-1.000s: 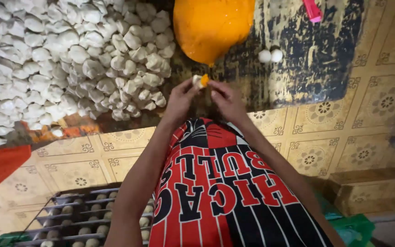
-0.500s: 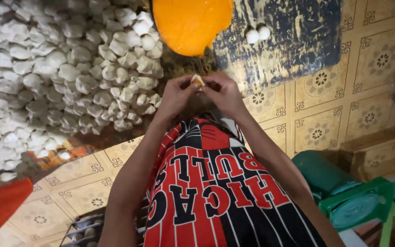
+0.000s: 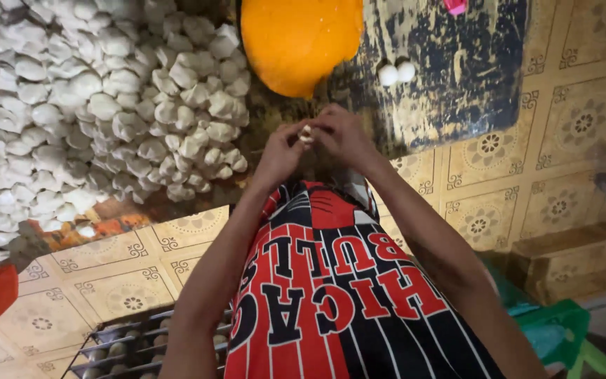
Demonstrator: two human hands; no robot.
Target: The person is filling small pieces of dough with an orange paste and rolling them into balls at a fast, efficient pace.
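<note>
Both forearms reach forward from the body over a red, black and white striped garment (image 3: 331, 295) and meet in front of it. The left hand (image 3: 280, 156) and the right hand (image 3: 344, 137) are together, fingertips pressed in on a small pale egg (image 3: 306, 133) pinched between them. The wrists are bent inward, the knuckles turned up toward the camera, and the thumbs cannot be made out clearly. The egg sits at the fingertips, just below an orange bowl (image 3: 301, 42) of yolk-coloured liquid and above a dark, worn patch of floor (image 3: 457, 77).

To the left a large heap of white shells (image 3: 92, 112) spreads over the floor, its near edge close to the left hand. Two whole white eggs (image 3: 396, 73) lie side by side on the dark patch, beyond the right hand and well apart from it. A wire tray (image 3: 128, 344) holding dull round eggs shows at the lower left, beside the left elbow. A green stool (image 3: 555, 330) stands at the lower right on the patterned yellow tiles (image 3: 527, 182).

Against half a second ago, the bit between the fingers looked yellow-orange; it now looks pale. The hands have kept the same joined pose below the bowl. The view has shifted slightly, so the tray shows more fully and the stool has slid toward the corner.
</note>
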